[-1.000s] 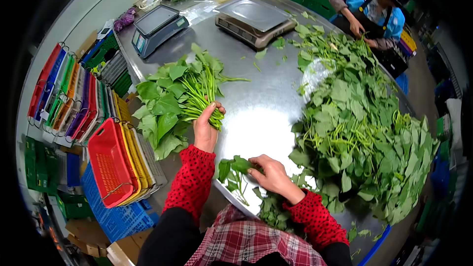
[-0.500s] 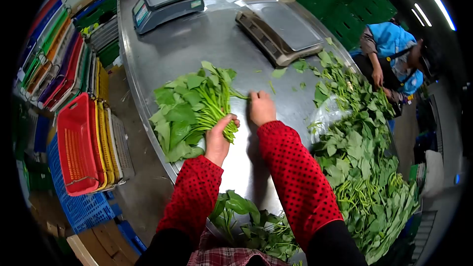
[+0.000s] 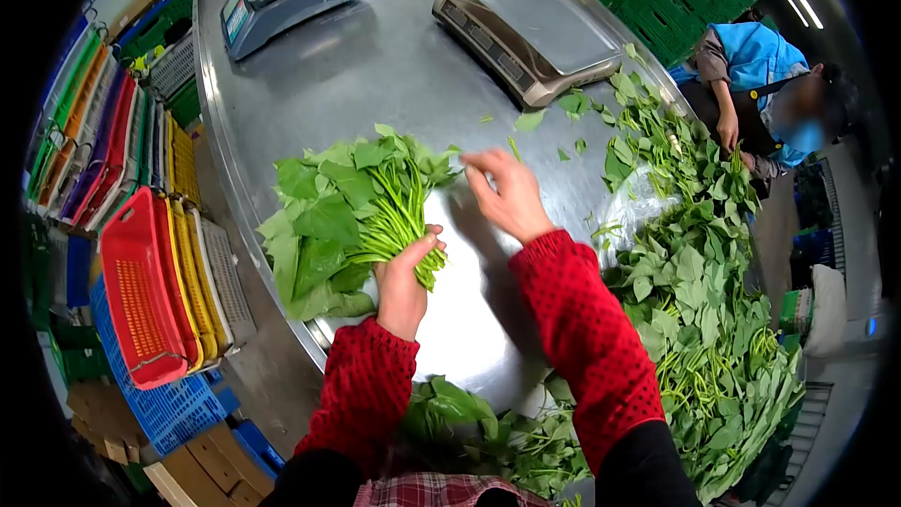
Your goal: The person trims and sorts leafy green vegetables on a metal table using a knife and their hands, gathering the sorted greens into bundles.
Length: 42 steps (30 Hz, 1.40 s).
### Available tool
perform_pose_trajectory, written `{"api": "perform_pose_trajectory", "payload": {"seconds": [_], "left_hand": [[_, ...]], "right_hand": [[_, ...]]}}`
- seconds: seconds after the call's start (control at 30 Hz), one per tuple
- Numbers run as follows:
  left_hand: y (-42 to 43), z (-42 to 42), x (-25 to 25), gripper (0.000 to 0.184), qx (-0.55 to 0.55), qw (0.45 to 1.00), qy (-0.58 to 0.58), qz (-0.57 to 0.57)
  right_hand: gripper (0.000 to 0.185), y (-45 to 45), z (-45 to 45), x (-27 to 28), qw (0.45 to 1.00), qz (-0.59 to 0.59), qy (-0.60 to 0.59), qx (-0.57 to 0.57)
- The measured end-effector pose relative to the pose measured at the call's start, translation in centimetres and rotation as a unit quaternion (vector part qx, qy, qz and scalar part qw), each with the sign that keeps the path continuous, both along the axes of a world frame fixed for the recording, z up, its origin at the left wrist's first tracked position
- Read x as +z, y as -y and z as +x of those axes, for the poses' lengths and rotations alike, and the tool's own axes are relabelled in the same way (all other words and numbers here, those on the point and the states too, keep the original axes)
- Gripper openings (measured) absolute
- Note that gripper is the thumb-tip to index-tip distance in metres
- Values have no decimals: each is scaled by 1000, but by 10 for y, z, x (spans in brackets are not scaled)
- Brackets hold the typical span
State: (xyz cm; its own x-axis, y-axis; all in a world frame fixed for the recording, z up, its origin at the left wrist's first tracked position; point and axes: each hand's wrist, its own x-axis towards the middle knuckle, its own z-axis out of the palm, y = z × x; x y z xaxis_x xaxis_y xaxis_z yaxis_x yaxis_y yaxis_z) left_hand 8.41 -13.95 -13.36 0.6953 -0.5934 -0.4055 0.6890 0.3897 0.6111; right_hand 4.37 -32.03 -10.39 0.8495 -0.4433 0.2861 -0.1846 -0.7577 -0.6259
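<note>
A bunch of leafy greens [image 3: 328,207] is gripped at its pale green stems by my left hand [image 3: 405,286], with the leaves fanned out to the left. My right hand [image 3: 507,192] is just right of the bunch, above the metal table [image 3: 394,66]. Its thumb and index finger are near the leaf tips, other fingers partly curled; whether anything small is between them is too blurred to tell. A large heap of greens [image 3: 704,319] covers the table's right side, beside a clear plastic bag [image 3: 638,207]. More leaves [image 3: 460,408] lie at the near edge.
Two scales, one dark [image 3: 291,0] and one brown-edged [image 3: 535,28], stand at the back. Red [image 3: 141,291] and yellow baskets are stacked at the left, near cardboard [image 3: 202,465]. A person in blue [image 3: 755,66] handles greens at the right.
My right hand has gone from the loose leaves at the near edge to the bunch, then slightly back from its stray stem. The bunch stays in my left hand. The camera view has shifted.
</note>
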Motion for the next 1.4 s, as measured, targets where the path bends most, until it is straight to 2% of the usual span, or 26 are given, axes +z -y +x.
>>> {"api": "perform_pose_trajectory", "payload": {"seconds": [0.03, 0.07, 0.17, 0.23, 0.3, 0.33, 0.4, 0.47, 0.5, 0.57, 0.6, 0.63, 0.73, 0.8, 0.87, 0.9, 0.93, 0.97, 1.0, 1.03, 1.07, 1.17, 1.27, 1.3, 1.37, 1.4], "left_hand": [[0, 0, 4, 19, 2, 999, 32, 13], [0, -1, 1, 17, -5, 995, 94, 21], [0, -2, 8, 18, -4, 987, 162, 14], [-2, 1, 4, 20, -5, 982, 186, 23], [-2, 3, 6, 29, -32, 983, 177, 32], [-1, 3, 1, 30, -40, 990, 138, 15], [2, 3, -6, 28, -68, 994, 79, -21], [2, 1, -14, 25, -115, 989, 27, -85], [2, -1, -16, 27, -135, 984, 13, -112], [2, -6, -18, 31, -161, 982, 6, -103], [0, -8, -17, 31, -210, 968, -29, -135], [1, -11, -20, 31, -216, 966, -29, -137], [2, -19, -37, 29, -214, 971, -27, -104], [2, -19, -39, 30, -230, 964, -9, -135], [2, -18, -52, 26, -244, 954, -56, -164], [-5, -20, -45, 28, -222, 971, -11, -88], [-1, -20, -65, 28, -239, 966, -4, -100], [-3, -23, -42, 30, -206, 971, 13, -119], [0, -17, -65, 29, -231, 964, -23, -127], [-3, -19, -59, 30, -227, 970, 3, -85], [3, -19, -56, 27, -227, 965, -4, -132], [8, -17, -59, 19, -230, 962, 0, -149], [3, -21, -28, 22, -224, 967, -22, -122], [5, -20, -31, 22, -230, 966, -18, -114], [4, -18, -45, 22, -259, 958, -37, -118], [3, -21, -37, 21, -249, 961, -30, -116]], "right_hand": [[25, 9, 21, -12, 994, -95, 54, -26], [32, 17, 42, -27, 984, -170, 50, -12], [32, 37, 66, -65, 940, -334, -12, 73], [41, 69, 44, -87, 948, -262, -162, -79], [31, 91, 12, -71, 920, -244, -237, -197], [31, 88, 5, -57, 918, -245, -242, -195], [32, 75, -6, -33, 872, -171, -397, -232], [46, 45, -23, -26, 948, 56, -213, -231], [54, 22, -36, -31, 946, 174, -158, -223], [67, -35, -64, -8, 908, 360, -149, -152], [63, -59, -73, -1, 867, 476, -102, -110], [61, -71, -80, 11, 853, 491, -139, -108], [64, -79, -85, -1, 881, 448, -127, -89], [64, -86, -85, -2, 957, 266, -49, -102], [62, -83, -84, -5, 927, 342, -127, -82], [61, -79, -83, -23, 910, 383, -138, -76], [65, -80, -84, -32, 941, 284, -179, -37], [69, -80, -86, -40, 961, 177, -211, -3], [74, -91, -84, -19, 926, 333, -166, -69], [71, -93, -86, -24, 938, 319, -124, -60], [75, -98, -87, -27, 948, 295, -92, -80], [67, -109, -95, -39, 909, 399, 31, -115], [58, -114, -112, -76, 916, 323, 89, -219], [50, -116, -120, -76, 920, 291, 69, -255], [42, -123, -135, -85, 935, 241, 141, -217], [38, -128, -133, -83, 960, 140, 130, -204]]}}
